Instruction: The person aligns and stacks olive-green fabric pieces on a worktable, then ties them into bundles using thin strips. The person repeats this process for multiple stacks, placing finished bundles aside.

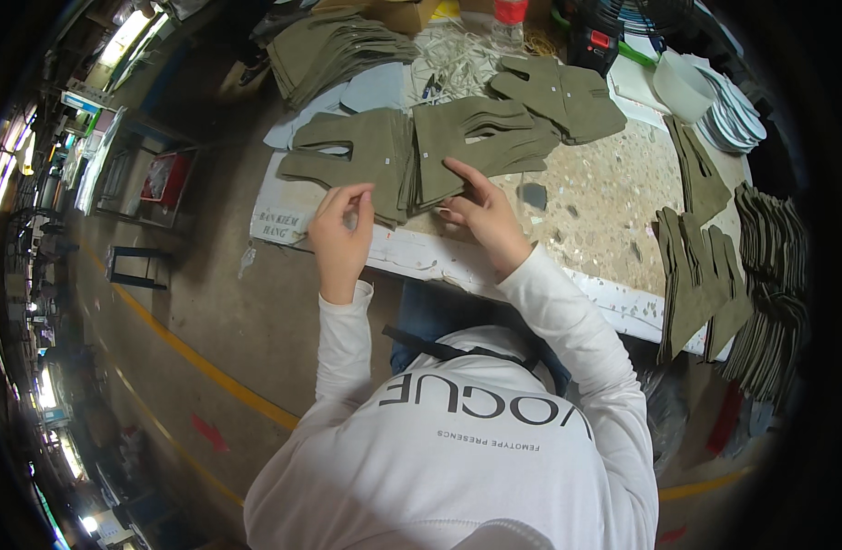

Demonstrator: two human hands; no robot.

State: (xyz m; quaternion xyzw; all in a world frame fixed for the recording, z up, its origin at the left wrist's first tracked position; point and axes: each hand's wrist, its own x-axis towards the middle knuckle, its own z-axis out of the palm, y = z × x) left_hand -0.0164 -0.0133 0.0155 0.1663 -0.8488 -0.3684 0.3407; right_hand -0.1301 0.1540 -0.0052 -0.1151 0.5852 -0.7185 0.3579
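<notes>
Olive fabric cut pieces (476, 137) lie stacked; right hand (481, 215) presses fingers flat on them, left hand (340, 229) pinches loosely, seemingly empty.

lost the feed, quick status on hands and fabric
Left hand pinching edge of olive fabric stack. Right hand flat on next stack. Nothing blocking.

Bare tabletop (595, 197) right of hand (481, 215).

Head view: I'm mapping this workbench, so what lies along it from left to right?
Left hand → olive fabric stack → right hand → dark patch on the tabletop → olive cut pieces draped over the table edge → fanned olive pieces.
</notes>
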